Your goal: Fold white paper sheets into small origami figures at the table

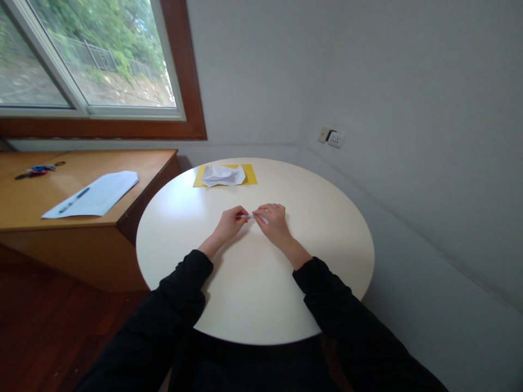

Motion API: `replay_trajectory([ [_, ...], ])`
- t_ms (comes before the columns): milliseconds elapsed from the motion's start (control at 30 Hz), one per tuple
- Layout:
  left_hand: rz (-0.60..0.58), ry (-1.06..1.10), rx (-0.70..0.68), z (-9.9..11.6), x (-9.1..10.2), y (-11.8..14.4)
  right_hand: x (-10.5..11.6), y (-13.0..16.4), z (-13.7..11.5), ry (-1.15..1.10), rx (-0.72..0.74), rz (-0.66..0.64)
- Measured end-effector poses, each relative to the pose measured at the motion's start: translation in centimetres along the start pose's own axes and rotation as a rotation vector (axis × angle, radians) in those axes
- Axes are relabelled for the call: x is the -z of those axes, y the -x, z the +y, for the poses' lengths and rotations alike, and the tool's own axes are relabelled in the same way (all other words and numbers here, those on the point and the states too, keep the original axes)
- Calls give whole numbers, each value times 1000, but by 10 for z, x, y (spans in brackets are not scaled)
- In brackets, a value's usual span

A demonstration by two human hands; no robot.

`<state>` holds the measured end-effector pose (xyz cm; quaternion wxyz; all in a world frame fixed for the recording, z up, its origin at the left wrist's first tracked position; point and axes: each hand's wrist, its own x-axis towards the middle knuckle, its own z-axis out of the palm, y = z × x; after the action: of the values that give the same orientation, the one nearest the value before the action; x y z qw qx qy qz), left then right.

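Note:
Over the middle of a round white table (261,288), a small piece of white paper (251,216) is pinched between my two hands. My left hand (232,222) closes thumb and fingers on its left end. On its right end, the fingertips of my right hand (273,220) are pressed together. Most of the paper is hidden by the fingers, so its shape cannot be made out. Beyond the hands, folded white paper (223,175) lies crumpled on a yellow sheet (250,173) near the table's far edge.
To the left stands a wooden desk (155,163). On it lie white sheets (110,190) with a dark pen (74,200) on top, and scissors (41,170) farther left. A wall with a socket (336,139) borders the right side; a window (122,60) is at the back left.

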<state>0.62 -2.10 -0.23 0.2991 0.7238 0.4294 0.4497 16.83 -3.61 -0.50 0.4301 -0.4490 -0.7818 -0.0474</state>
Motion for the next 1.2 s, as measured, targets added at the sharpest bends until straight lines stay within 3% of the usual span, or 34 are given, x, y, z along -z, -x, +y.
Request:
replay_trajectory([
  [400, 79, -60, -93, -5, -1, -2, -2, 1, 0, 14, 17, -53],
  [1200, -28, -123, -37, 7, 3, 1, 0, -1, 0, -129, -109, -112],
])
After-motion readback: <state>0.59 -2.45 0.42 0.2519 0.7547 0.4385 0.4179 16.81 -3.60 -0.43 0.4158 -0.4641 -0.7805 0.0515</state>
